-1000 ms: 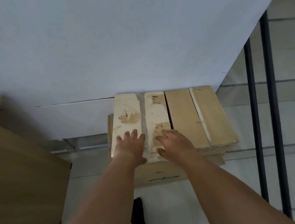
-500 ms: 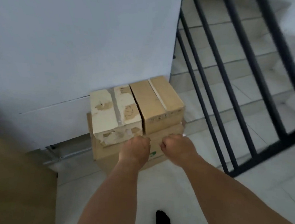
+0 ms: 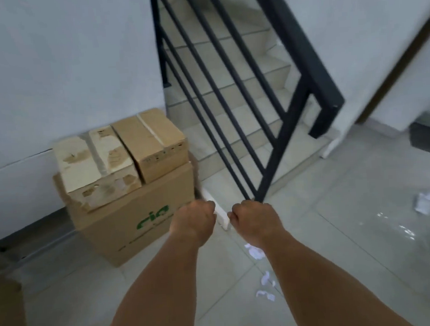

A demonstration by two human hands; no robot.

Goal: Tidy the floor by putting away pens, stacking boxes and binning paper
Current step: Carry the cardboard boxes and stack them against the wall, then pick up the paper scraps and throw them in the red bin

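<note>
Against the wall stands a large brown box with green lettering (image 3: 136, 220). Side by side on top of it sit a pale, worn box (image 3: 96, 169) and a brown box (image 3: 153, 144). My left hand (image 3: 192, 221) and my right hand (image 3: 254, 221) hover in front of the stack, apart from it. Both have their fingers curled and hold nothing. White paper scraps (image 3: 255, 252) lie on the tiles under my right forearm, with more scraps (image 3: 265, 279) nearer me. A crumpled paper (image 3: 424, 201) lies to the right.
A black stair railing (image 3: 230, 110) runs down to the floor just right of the boxes, with tiled steps (image 3: 228, 79) behind it. A brown panel (image 3: 4, 315) fills the lower left corner. The glossy tile floor (image 3: 342, 230) stretches to the right.
My hands have come off the top of the pale box and drawn back towards me, fingers curling. The view has pulled back and swung right, showing the stairs and papers.
</note>
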